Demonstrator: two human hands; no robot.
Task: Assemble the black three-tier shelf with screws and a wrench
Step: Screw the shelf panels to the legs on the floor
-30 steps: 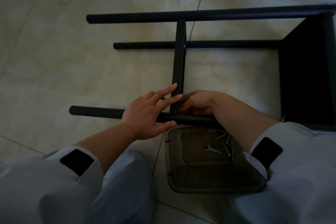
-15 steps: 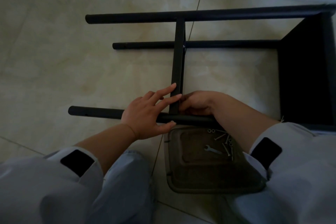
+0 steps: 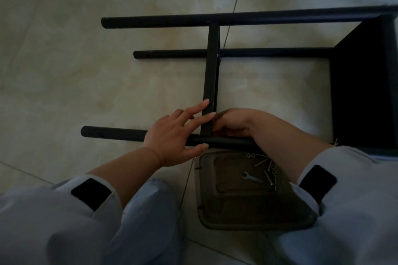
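Head view: shelf [image 3: 364, 84] lies on its side at 1 o'clock; rigid metal, best held by its posts. My left hand [image 3: 172, 135] presses flat-fingered on the post [image 3: 112, 133]. Right hand [image 3: 231, 121] curls at the joint; contents unseen.

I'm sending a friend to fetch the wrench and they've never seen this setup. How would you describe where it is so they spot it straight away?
Look for the dark plastic tray on the floor, just in front of the nearest black shelf pole. The wrench lies near the tray's middle, beside loose screws and washers. It is the only flat silvery piece with a forked open end; the screws are thin and straight.
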